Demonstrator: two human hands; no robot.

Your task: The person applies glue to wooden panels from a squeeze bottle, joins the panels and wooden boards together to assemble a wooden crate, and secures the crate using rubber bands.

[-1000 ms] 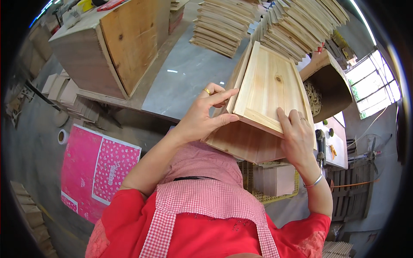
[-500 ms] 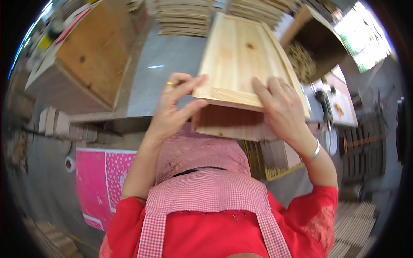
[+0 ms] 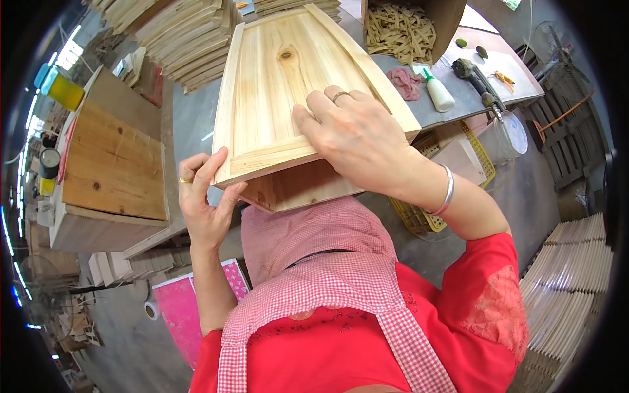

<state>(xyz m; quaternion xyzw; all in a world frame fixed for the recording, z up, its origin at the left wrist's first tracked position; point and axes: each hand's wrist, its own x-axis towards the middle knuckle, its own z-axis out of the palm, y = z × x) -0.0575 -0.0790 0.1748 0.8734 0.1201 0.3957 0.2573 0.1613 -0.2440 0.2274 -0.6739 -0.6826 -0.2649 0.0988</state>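
While both hands touch its near end, a pale wooden box (image 3: pixel 259 98) fills the upper centre of the frame, its long axis running up towards the top edge and leaning slightly left, its open end facing the checked apron (image 3: pixel 314 288) below. Smooth, grained boards with a dark knot make its upper face, set inside a raised border. Thumb and fingers of the left hand (image 3: pixel 202 193) close on the near left corner; the right hand (image 3: pixel 360 134) lies across the face with fingers bent, and I cannot tell whether its thumb grips underneath. Rough stacked boards (image 3: pixel 190 46) stand at upper left; at upper right, a brown container (image 3: pixel 449 19) holds tan strips (image 3: pixel 400 29). Nearby sit a crumpled pink cloth (image 3: pixel 405 84) and a white bottle (image 3: pixel 439 95) with a green cap.
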